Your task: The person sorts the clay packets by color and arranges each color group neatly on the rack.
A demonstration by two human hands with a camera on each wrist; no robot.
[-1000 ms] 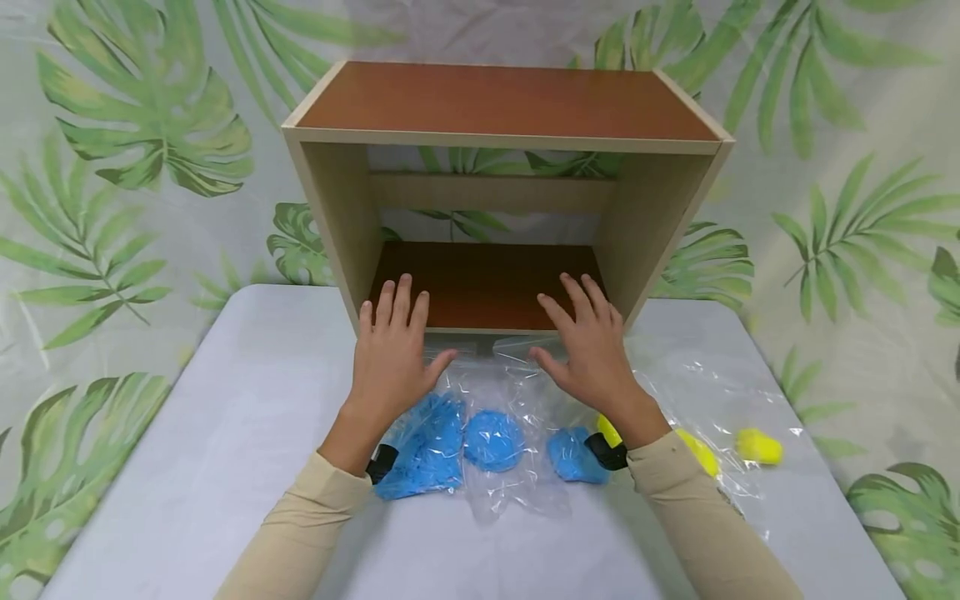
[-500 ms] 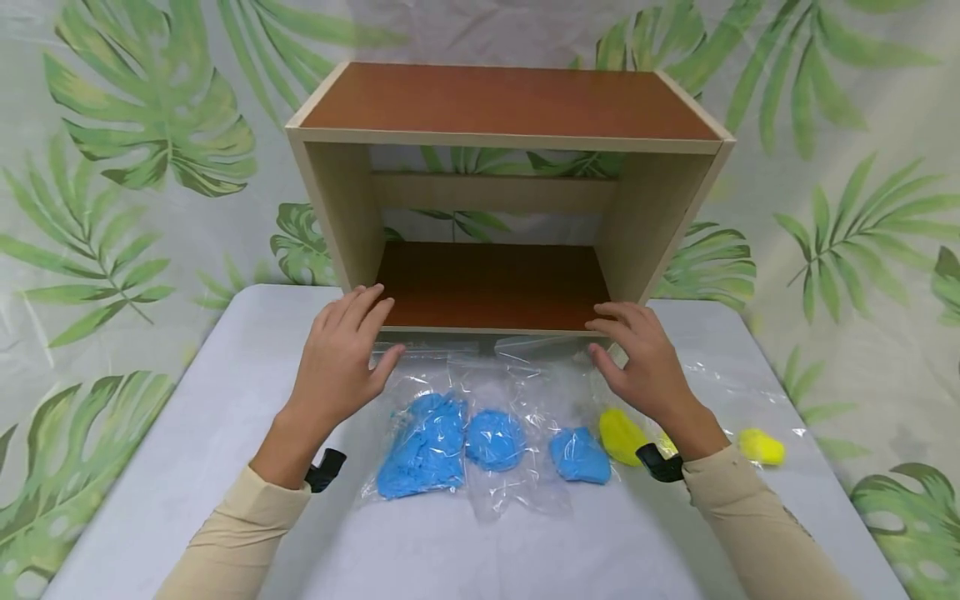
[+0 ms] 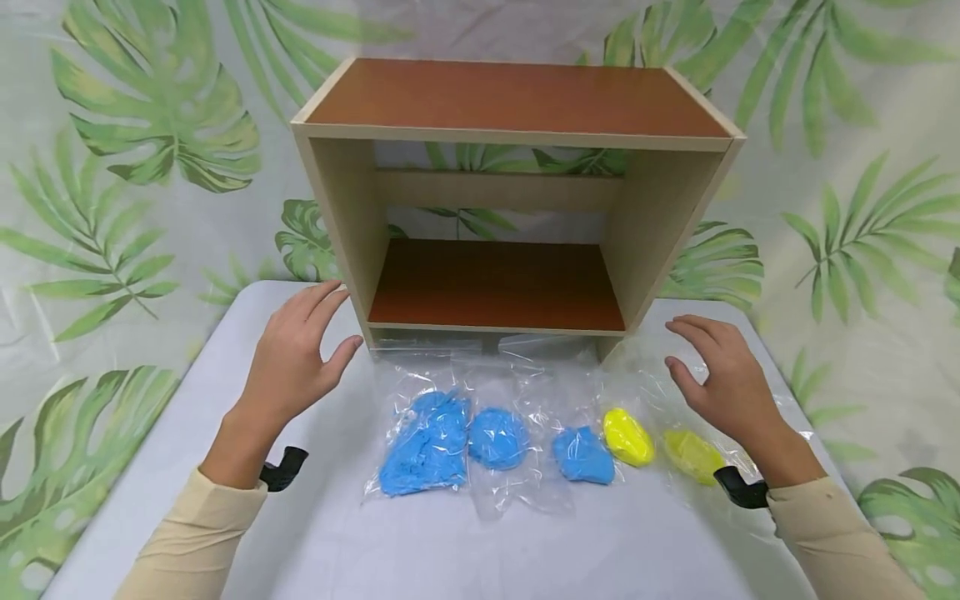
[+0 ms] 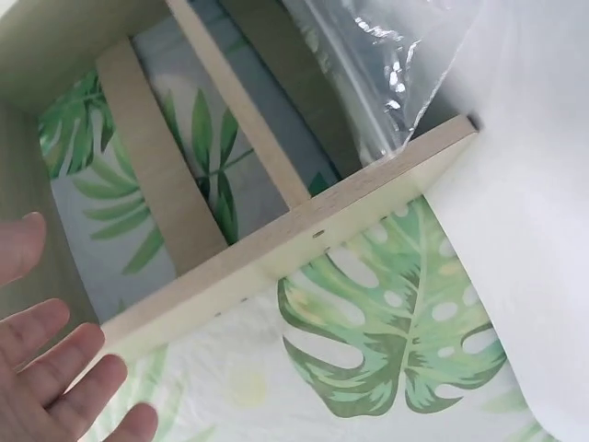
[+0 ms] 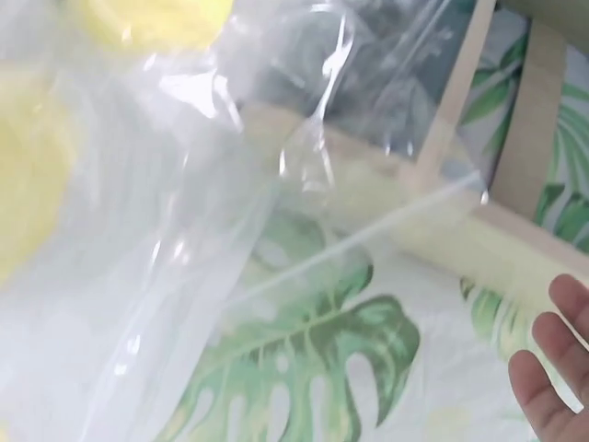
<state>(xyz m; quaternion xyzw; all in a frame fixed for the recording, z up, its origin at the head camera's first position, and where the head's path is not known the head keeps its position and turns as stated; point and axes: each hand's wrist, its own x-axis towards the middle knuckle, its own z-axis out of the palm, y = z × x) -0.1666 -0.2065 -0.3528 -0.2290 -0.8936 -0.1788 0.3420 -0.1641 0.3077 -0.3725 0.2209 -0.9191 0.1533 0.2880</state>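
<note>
A small wooden shelf unit (image 3: 517,100) with brown boards and pale sides stands at the back of the table. My left hand (image 3: 296,354) hovers off its left side, fingers spread and holding nothing; the left wrist view shows those fingers (image 4: 60,373) near the side panel. Out to the right, my right hand (image 3: 723,379) hangs above the clear bags, empty, with fingers loosely extended. Before the shelf lie clear plastic bags holding blue lumps: a large one (image 3: 426,446), a round one (image 3: 497,438) and a small one (image 3: 583,455). Yellow lumps (image 3: 628,437) lie in bags further right, one (image 3: 692,455) near my right wrist.
A white-covered table (image 3: 420,550) carries everything. Behind it hangs a cloth (image 3: 157,108) printed with green leaves. The bags' upper edges reach the shelf's front foot (image 3: 607,346). The rightmost yellow lump seen earlier is hidden behind my right arm.
Both hands have moved apart, from in front of the shelf opening to outside its two sides. The bags and the shelf stay in place.
</note>
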